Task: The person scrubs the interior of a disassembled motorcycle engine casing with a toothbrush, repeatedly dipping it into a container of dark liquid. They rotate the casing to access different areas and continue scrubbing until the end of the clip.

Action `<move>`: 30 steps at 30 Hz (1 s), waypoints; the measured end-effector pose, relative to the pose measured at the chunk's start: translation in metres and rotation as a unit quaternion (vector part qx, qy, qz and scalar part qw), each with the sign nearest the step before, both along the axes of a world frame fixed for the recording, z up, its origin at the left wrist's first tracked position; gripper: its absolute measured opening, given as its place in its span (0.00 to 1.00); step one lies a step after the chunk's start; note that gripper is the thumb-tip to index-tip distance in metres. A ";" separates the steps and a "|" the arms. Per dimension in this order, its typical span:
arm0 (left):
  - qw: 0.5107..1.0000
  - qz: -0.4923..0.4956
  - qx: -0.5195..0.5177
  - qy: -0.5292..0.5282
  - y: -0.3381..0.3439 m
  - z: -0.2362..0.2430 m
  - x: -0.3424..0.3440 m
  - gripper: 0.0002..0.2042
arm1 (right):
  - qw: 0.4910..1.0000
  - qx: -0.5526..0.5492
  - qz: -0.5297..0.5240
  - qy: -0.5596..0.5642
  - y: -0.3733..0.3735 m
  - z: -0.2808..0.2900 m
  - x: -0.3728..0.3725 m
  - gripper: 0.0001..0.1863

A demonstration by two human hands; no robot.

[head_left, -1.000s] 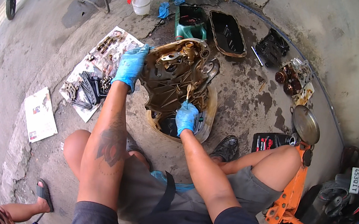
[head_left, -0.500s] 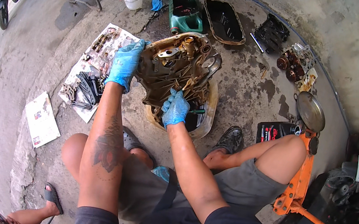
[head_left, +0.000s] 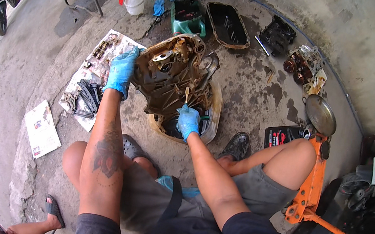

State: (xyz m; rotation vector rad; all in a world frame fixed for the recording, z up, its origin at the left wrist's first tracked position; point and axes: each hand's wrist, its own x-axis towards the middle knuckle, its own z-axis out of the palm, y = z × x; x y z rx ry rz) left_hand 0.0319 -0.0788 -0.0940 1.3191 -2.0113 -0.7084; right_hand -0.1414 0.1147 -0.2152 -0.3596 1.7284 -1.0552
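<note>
My blue-gloved left hand [head_left: 121, 71] grips the left edge of an oily metal engine casing [head_left: 165, 75], which is tilted up over a pale plastic tub [head_left: 211, 124]. In my blue-gloved right hand [head_left: 188, 122] is a small light-handled brush [head_left: 186, 95], its head against the ribbed inside of the casing. A dark green object in the tub shows just right of that hand, partly hidden. Left of the casing, newspaper sheets [head_left: 115, 39] on the concrete carry small metal parts and a pile of black parts [head_left: 88, 94].
Behind lie a spray bottle [head_left: 133, 3], blue gloves [head_left: 159, 8], a cut green jug [head_left: 188, 26], an oil pan [head_left: 215, 10] and oily engine parts [head_left: 301, 67]. An orange jack [head_left: 309, 193] with a round pan [head_left: 319, 113] stands right. Another person's foot [head_left: 54, 216] is at lower left.
My right hand rose along the casing half a second ago and has since dropped back, the brush showing again. My left hand keeps its grip; the view has shifted slightly.
</note>
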 end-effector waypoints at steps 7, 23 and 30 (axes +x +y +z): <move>0.999 0.013 -0.011 -0.032 0.005 0.005 0.011 0.17 | 0.903 -0.020 0.061 -0.425 0.002 0.011 -0.026 0.22; 0.992 0.070 0.105 0.014 0.011 0.029 -0.002 0.19 | 0.993 -0.095 -0.014 0.070 0.006 -0.044 -0.007 0.22; 0.983 0.090 0.145 0.066 0.000 0.016 -0.007 0.20 | 0.986 -0.070 0.137 -0.059 -0.003 -0.043 -0.041 0.26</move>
